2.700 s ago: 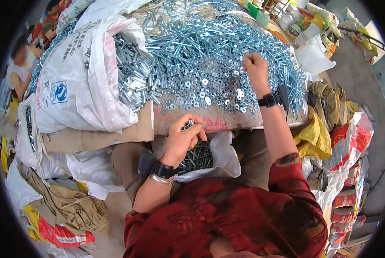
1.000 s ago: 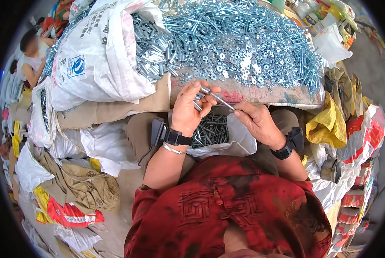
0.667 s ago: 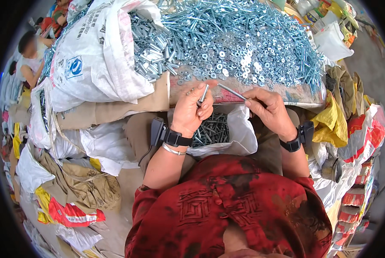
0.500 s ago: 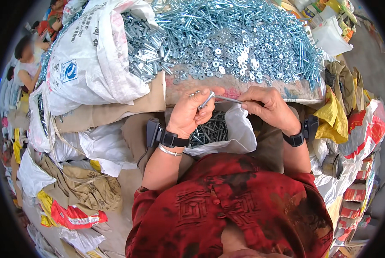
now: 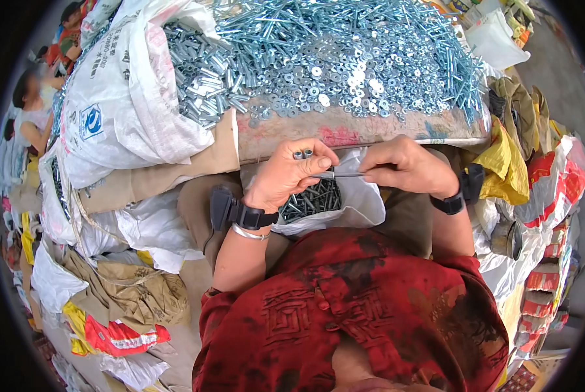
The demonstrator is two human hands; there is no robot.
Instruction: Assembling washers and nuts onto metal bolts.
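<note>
My left hand (image 5: 288, 175) is closed around several short metal sleeves; two sleeve ends (image 5: 303, 154) show between its curled fingers. Its thumb and fingertips pinch another sleeve (image 5: 325, 174), held level. From the right, my right hand (image 5: 408, 167) pinches a thin grey metal bolt (image 5: 350, 174), whose far end meets that sleeve; how far it goes in cannot be made out. Below both hands, a white sack (image 5: 363, 199) stands open between my knees, with dark bolts (image 5: 318, 199) heaped inside it.
A cloth-covered work surface (image 5: 357, 134) ahead carries piles of washers (image 5: 344, 81), loose sleeves (image 5: 207, 78) and long bolts (image 5: 266, 26). A large white woven bag (image 5: 122, 98) lies at its left. Yellow sacking (image 5: 505, 166) hangs at the right. People sit at the far left.
The sleeve in my left hand has turned from slanted to level and now lines up with the bolt. Two sleeve ends now show in my left fingers. The view has shifted slightly.
</note>
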